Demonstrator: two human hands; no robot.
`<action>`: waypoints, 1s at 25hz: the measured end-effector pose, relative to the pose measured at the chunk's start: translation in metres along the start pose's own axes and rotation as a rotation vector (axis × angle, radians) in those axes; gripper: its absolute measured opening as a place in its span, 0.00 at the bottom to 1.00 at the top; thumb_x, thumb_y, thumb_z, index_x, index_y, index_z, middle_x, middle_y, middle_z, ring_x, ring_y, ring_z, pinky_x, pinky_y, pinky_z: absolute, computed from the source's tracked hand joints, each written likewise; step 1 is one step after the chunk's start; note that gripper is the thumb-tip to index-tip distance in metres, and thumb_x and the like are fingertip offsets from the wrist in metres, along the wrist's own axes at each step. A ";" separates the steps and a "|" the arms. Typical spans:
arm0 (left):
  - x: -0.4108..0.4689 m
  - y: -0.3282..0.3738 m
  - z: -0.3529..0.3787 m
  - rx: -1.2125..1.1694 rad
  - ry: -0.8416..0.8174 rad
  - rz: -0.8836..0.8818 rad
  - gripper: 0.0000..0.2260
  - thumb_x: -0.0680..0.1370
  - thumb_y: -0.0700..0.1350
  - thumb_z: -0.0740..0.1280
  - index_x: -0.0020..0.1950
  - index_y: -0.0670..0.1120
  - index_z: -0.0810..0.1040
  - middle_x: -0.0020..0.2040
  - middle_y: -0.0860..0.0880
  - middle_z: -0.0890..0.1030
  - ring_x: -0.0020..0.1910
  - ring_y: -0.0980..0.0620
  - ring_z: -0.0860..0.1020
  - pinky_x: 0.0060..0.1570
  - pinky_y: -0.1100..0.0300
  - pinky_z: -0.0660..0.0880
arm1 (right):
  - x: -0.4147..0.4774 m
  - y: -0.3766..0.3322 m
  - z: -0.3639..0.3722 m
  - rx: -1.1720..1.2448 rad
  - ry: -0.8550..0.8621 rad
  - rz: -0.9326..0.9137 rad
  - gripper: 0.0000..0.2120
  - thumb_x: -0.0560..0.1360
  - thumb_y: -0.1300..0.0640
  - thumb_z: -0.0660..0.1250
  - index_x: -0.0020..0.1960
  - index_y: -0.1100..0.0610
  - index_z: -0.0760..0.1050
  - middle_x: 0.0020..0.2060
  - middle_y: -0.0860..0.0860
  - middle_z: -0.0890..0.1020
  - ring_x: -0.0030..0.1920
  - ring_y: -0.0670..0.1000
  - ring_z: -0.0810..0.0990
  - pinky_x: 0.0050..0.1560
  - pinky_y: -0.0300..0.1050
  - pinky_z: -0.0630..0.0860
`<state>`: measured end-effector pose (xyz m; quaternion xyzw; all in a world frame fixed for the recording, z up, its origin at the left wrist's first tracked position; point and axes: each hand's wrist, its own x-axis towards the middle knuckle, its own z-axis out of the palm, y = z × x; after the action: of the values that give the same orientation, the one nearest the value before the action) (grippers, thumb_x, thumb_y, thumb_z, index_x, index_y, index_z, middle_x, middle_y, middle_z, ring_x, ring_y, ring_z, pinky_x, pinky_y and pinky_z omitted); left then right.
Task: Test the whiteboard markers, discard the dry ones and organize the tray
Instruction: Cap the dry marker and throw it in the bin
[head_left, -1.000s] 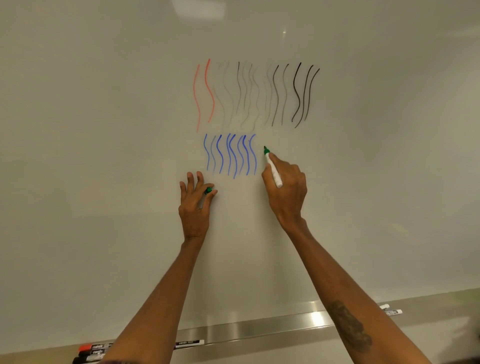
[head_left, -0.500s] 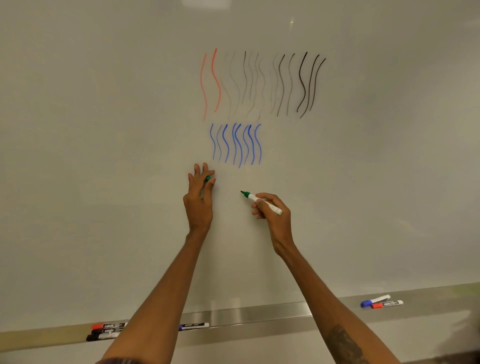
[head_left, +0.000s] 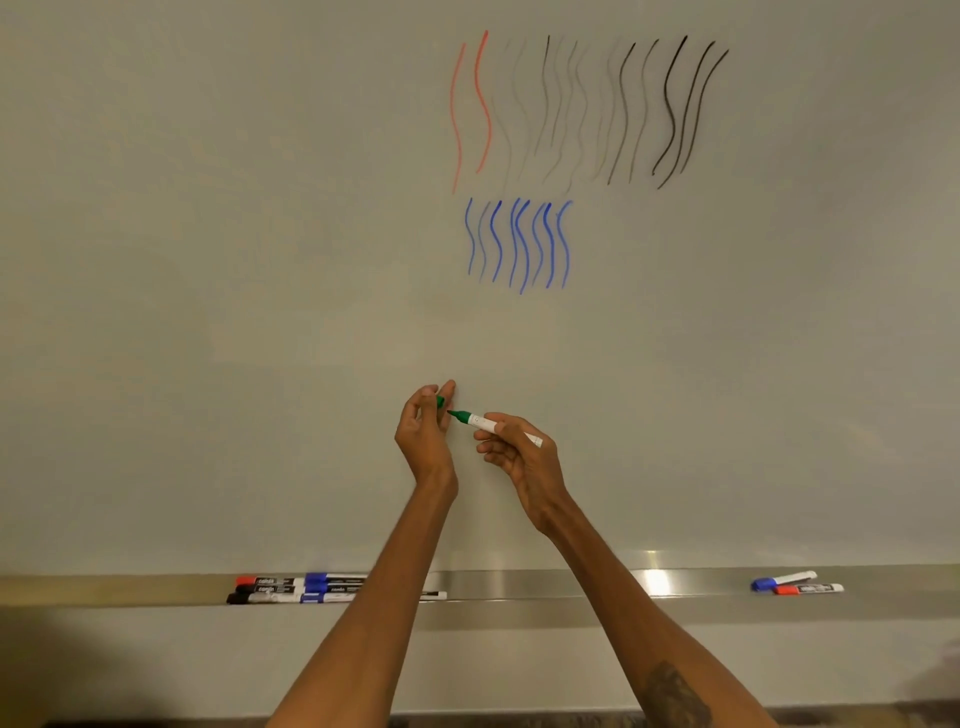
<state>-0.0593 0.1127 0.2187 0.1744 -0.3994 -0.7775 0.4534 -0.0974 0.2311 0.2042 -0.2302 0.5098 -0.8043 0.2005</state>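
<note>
Whiteboard bears red, black and blue test strokes but no green, the right hand gripping the uncapped green marker, the left hand pinching its cap, tray sorting seemingly unfinished

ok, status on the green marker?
Left hand pinches green cap; right hand grips green marker, uncapped, tip just short of cap. No green stroke on whiteboard. Nothing between tip and cap.
</note>
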 end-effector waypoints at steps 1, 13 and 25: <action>-0.002 -0.003 -0.004 -0.006 0.000 -0.015 0.07 0.83 0.43 0.63 0.56 0.40 0.77 0.55 0.42 0.84 0.56 0.49 0.83 0.66 0.51 0.75 | -0.001 0.003 0.000 -0.004 0.002 0.001 0.12 0.81 0.60 0.62 0.61 0.64 0.78 0.50 0.64 0.84 0.46 0.58 0.82 0.53 0.50 0.79; -0.007 -0.019 -0.031 -0.085 0.035 -0.120 0.09 0.84 0.45 0.61 0.57 0.41 0.76 0.54 0.42 0.85 0.58 0.47 0.83 0.67 0.47 0.74 | -0.005 0.020 0.005 -0.115 0.001 0.003 0.10 0.80 0.58 0.64 0.58 0.58 0.80 0.48 0.60 0.85 0.45 0.56 0.83 0.52 0.51 0.80; -0.006 -0.021 -0.055 0.023 0.115 -0.066 0.13 0.80 0.46 0.67 0.57 0.38 0.82 0.51 0.42 0.86 0.53 0.46 0.85 0.59 0.53 0.80 | -0.002 0.038 0.011 -0.295 -0.038 -0.015 0.13 0.76 0.59 0.71 0.59 0.62 0.81 0.47 0.57 0.86 0.45 0.58 0.85 0.49 0.49 0.83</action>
<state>-0.0335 0.0977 0.1679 0.2371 -0.3756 -0.7760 0.4477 -0.0860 0.2094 0.1737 -0.2762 0.6169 -0.7176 0.1680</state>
